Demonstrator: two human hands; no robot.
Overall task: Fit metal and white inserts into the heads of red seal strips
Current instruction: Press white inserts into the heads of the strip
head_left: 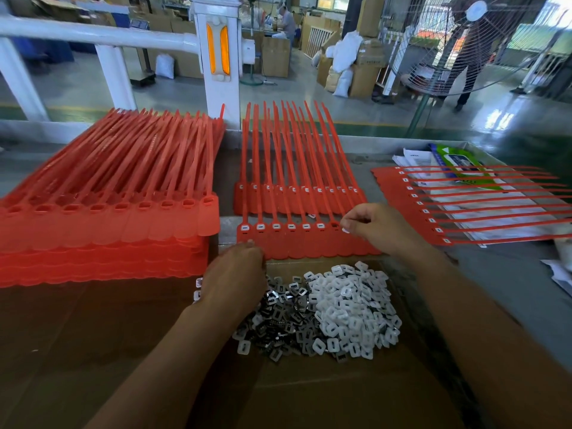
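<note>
Brown cardboard (pixel 93 335), grey bench (pixel 495 274), warehouse floor (pixel 309 100)

Inserts (pixel 325 311) are being kept on cardboard (pixel 93 335) up front, strips (pixel 294 239) being laid just behind, stack (pixel 108 218) being parked left.

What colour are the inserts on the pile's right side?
White inserts, clearest in the head view.

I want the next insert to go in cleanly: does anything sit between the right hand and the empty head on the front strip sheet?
Nothing visible does. The right hand is just beside the empty head, whose opening is uncovered; the left hand is at the opposite end of the red strip sheet.
</note>
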